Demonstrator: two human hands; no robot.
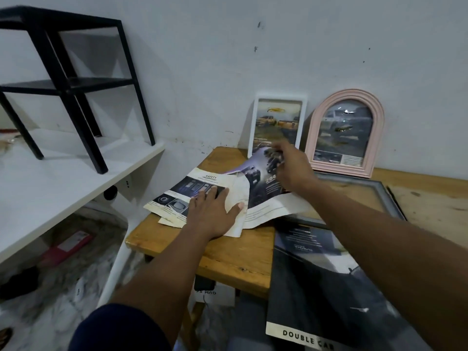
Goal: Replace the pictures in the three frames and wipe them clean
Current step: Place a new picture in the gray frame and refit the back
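A white rectangular frame (pixel 278 122) and a pink arched frame (pixel 345 133) lean upright against the wall, each with a truck picture inside. A grey frame (pixel 379 188) lies flat on the wooden table (pixel 228 254), with nothing but its brown backing showing. Loose brochure pages (pixel 177 196) lie in a pile at the table's left. My left hand (pixel 214 211) presses flat on the pile. My right hand (pixel 291 168) pinches the top edge of a dark car page (pixel 255 178) and lifts it.
A large "DOUBLE CAB" brochure (pixel 329 287) hangs over the table's near edge. A white shelf (pixel 63 178) at the left carries a black metal rack (pixel 71 82). Boxes and clutter lie on the floor below.
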